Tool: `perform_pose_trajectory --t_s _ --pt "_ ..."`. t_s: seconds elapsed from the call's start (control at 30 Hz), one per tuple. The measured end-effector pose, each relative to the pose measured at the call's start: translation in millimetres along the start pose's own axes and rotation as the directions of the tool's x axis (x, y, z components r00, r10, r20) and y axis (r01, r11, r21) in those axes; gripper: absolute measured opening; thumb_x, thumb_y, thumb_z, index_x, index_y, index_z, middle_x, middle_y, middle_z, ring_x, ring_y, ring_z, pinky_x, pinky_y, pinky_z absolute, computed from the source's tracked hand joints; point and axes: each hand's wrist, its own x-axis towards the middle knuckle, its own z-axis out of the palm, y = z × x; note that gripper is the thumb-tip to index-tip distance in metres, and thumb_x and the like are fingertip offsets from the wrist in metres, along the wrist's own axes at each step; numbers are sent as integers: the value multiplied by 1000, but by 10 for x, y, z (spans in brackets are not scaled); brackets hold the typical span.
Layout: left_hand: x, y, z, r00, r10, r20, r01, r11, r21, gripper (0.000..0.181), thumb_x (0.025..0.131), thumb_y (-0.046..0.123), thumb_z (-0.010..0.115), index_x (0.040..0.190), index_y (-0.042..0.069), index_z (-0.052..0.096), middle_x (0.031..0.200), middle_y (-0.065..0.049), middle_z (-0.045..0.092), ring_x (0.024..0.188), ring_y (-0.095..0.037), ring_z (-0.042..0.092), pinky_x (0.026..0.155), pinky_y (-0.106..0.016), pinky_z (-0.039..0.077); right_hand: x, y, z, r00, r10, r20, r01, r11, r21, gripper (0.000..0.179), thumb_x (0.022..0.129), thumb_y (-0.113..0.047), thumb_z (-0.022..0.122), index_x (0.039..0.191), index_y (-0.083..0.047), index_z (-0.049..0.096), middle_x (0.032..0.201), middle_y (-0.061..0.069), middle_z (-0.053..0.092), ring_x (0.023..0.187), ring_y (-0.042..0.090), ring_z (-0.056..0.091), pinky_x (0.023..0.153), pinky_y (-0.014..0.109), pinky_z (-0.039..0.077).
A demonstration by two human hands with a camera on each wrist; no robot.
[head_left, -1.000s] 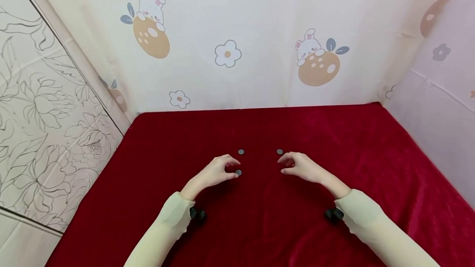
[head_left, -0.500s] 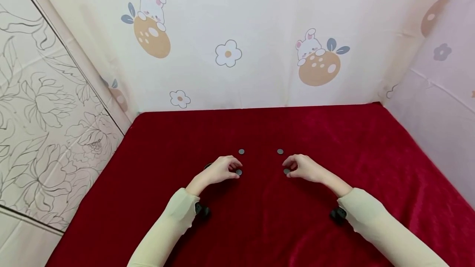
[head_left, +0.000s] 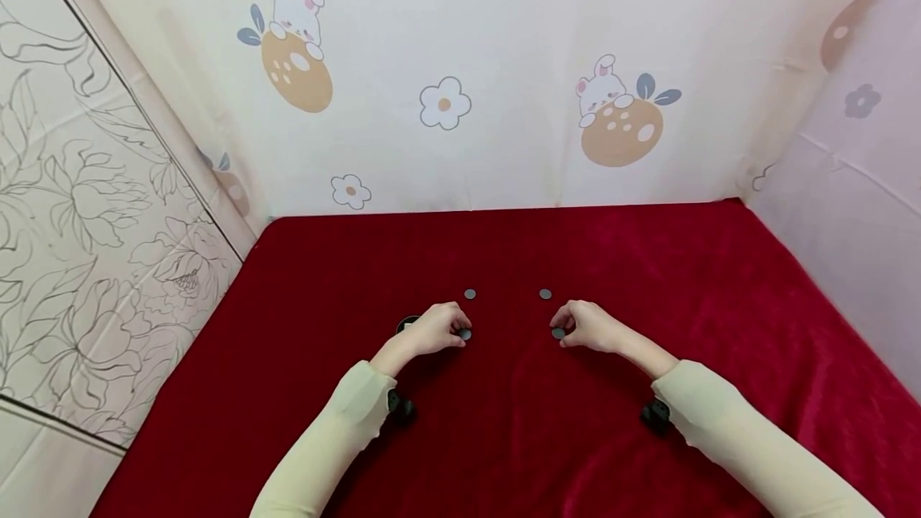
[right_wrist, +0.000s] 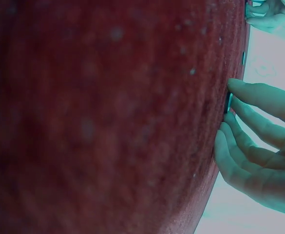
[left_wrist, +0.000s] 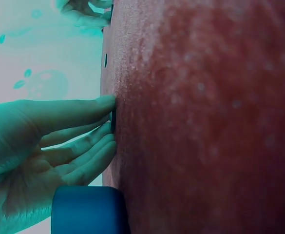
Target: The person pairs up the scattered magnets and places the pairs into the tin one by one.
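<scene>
My left hand [head_left: 436,329] is low over the red cloth, its thumb and fingers at opposite edges of a small grey disc [head_left: 466,335]. In the left wrist view the disc [left_wrist: 113,120] shows edge-on between thumb and fingertips, right at the cloth. Across from it, my right hand [head_left: 588,328] pinches a matching disc [head_left: 558,333]; the right wrist view has this disc [right_wrist: 228,102] between thumb and fingers, close against the cloth. Two more grey discs lie farther back, a left one [head_left: 470,294] and a right one [head_left: 545,294], beyond the fingers.
A red velvet cloth [head_left: 504,422] covers the table up to a patterned curtain [head_left: 518,166]. Behind my left wrist, a dark round object [head_left: 405,321] is partly hidden. A smooth cylinder [left_wrist: 88,209] stands beside the left hand in its wrist view.
Both hands have shifted slightly right, and their fingers have drawn in around the near discs. The right near disc, hidden at first, now shows; so does part of the dark round object.
</scene>
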Motion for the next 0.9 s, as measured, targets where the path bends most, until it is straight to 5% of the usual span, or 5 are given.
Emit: perform_pose_trajectory --t_s 0.33,0.9 --pt "68 23 24 1000 -19 0 19 996 84 16 77 5 67 92 1 66 89 -8 56 80 -18 55 68 -25 46 41 49 15 1000 -13 -22 13 999 -29 18 68 3 70 86 5 66 80 9 62 72 20 57 62 26 47" --pt "108 75 48 1000 4 12 -5 997 75 13 78 5 66 90 1 66 88 -7 58 80 -17 57 69 -23 46 72 -14 22 1000 -27 -15 27 1000 -12 14 68 3 68 82 5 66 76 8 64 69 17 59 59 24 47"
